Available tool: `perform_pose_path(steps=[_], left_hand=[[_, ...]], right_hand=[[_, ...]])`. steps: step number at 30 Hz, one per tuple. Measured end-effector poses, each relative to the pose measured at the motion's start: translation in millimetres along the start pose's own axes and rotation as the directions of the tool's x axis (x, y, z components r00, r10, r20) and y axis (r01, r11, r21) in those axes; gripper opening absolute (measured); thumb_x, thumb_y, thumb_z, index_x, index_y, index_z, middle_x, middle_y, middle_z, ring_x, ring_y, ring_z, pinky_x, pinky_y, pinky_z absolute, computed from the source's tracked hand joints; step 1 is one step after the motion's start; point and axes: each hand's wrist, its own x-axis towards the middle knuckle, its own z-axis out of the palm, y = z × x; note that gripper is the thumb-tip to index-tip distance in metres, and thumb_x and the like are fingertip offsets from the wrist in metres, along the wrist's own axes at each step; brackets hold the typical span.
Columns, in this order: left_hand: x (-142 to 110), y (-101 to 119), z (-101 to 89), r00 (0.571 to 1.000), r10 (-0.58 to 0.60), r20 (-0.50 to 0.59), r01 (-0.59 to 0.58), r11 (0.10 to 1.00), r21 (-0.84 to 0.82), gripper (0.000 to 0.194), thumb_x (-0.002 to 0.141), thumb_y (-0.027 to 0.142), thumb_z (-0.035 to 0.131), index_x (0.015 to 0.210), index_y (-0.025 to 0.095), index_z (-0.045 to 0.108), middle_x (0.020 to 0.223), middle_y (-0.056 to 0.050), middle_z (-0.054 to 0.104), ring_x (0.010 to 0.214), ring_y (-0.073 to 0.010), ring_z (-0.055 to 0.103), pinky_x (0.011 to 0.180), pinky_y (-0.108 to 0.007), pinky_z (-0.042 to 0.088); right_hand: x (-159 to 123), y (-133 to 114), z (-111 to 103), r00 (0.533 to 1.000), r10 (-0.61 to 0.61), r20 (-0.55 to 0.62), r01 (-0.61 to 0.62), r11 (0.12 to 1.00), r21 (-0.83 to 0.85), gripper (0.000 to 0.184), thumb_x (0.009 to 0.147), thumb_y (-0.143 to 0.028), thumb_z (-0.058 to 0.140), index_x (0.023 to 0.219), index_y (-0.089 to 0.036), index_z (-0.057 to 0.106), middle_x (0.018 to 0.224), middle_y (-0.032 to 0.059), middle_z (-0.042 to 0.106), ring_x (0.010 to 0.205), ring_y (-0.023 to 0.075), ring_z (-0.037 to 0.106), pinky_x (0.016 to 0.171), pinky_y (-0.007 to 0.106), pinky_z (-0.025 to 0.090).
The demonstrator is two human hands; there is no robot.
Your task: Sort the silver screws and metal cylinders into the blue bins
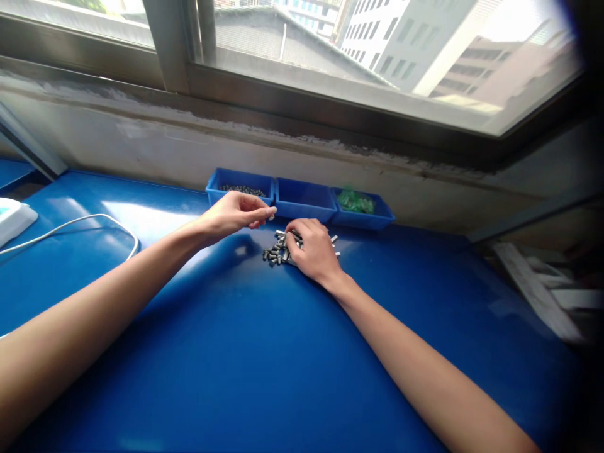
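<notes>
My left hand [240,211] is raised in front of the left blue bin, its thumb and fingers pinched together around a small piece [272,218] too small to name. A pile of small metal parts [274,253], some short and cylindrical, some longer and bar-like, lies on the blue table. Over the right side of that pile rests my right hand [312,248], with its fingers curled down among the parts. Whatever those fingers grip is hidden beneath them.
Behind the pile, three blue bins stand in a row: the left bin [214,189] holds small dark metal parts, the middle bin [306,195] shows its bare inside, the right bin [363,220] holds green pieces. A white cable [94,217] and white device [16,217] lie left.
</notes>
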Motion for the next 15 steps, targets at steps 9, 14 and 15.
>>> perform_pose_path(steps=[9, 14, 15], left_hand=[[6.4, 1.7, -8.5, 0.861, -0.017, -0.508, -0.166, 0.936, -0.312, 0.032, 0.078, 0.029, 0.081, 0.103, 0.010, 0.072, 0.092, -0.009, 0.075, 0.089, -0.0165, 0.074, 0.091, -0.030, 0.059], [1.3, 0.6, -5.8, 0.943, 0.138, -0.302, -0.162, 0.985, -0.054, 0.031, 0.083, 0.034, 0.074, 0.104, 0.011, 0.074, 0.090, -0.010, 0.077, 0.087, -0.0204, 0.075, 0.086, -0.032, 0.060], [0.1, 0.7, -4.0, 0.959, 0.179, -0.221, -0.172, 0.984, 0.048, 0.030, 0.084, 0.035, 0.072, 0.103, 0.012, 0.076, 0.090, -0.009, 0.078, 0.087, -0.0211, 0.075, 0.084, -0.032, 0.060]], right_hand=[[-0.2, -0.4, 0.0, 1.000, 0.003, 0.000, -0.003, 1.000, 0.011, 0.017, 0.093, -0.019, 0.052, 0.091, -0.022, 0.068, 0.104, 0.0074, 0.075, 0.101, 0.0274, 0.062, 0.089, 0.040, 0.044], [0.5, 0.0, 1.2, 1.000, 0.001, -0.004, -0.001, 1.000, 0.009, 0.016, 0.093, -0.019, 0.052, 0.092, -0.022, 0.068, 0.105, 0.0074, 0.075, 0.102, 0.0275, 0.062, 0.089, 0.040, 0.044], [0.7, 0.0, 1.3, 1.000, 0.000, -0.003, 0.000, 1.000, 0.007, 0.016, 0.093, -0.020, 0.053, 0.092, -0.022, 0.068, 0.104, 0.0074, 0.075, 0.102, 0.0274, 0.061, 0.089, 0.040, 0.043]])
